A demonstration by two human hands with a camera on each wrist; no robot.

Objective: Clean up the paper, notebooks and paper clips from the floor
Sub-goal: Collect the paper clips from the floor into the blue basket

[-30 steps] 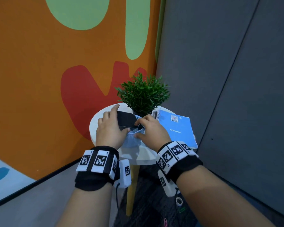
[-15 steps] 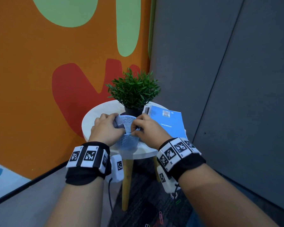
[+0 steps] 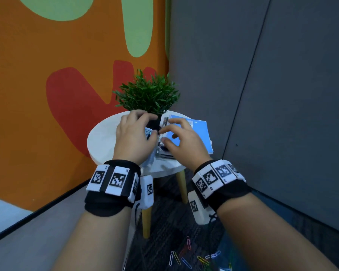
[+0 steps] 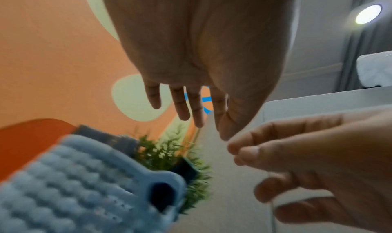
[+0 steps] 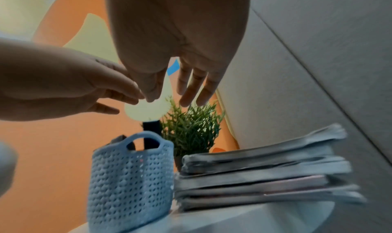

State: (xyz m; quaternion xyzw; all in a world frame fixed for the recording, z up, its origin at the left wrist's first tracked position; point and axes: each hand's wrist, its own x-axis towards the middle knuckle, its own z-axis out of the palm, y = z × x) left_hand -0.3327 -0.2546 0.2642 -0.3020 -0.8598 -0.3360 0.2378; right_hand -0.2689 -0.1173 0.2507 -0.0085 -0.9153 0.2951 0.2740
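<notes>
A small light-blue perforated basket (image 5: 131,183) stands on the round white table (image 3: 104,141), with a dark flat object (image 5: 150,136) sticking out of its top. In the head view the basket (image 3: 149,132) is mostly hidden between my hands. My left hand (image 3: 145,124) hovers just above it, fingers straight (image 4: 191,116), holding nothing. My right hand (image 3: 172,132) is beside it with fingers spread and relaxed (image 5: 169,97), also empty. A stack of notebooks (image 5: 265,178), a blue one on top (image 3: 200,133), lies right of the basket. Several coloured paper clips (image 3: 186,257) lie on the dark carpet below.
A green potted plant (image 3: 149,94) stands on the table just behind the basket. An orange painted wall is at the left and grey panels are at the right, forming a corner. The table's wooden legs (image 3: 146,222) stand near the clips.
Both hands gripped the basket and the dark object a moment ago. They have let go, lifted a little and opened. The basket now stands on the table by itself.
</notes>
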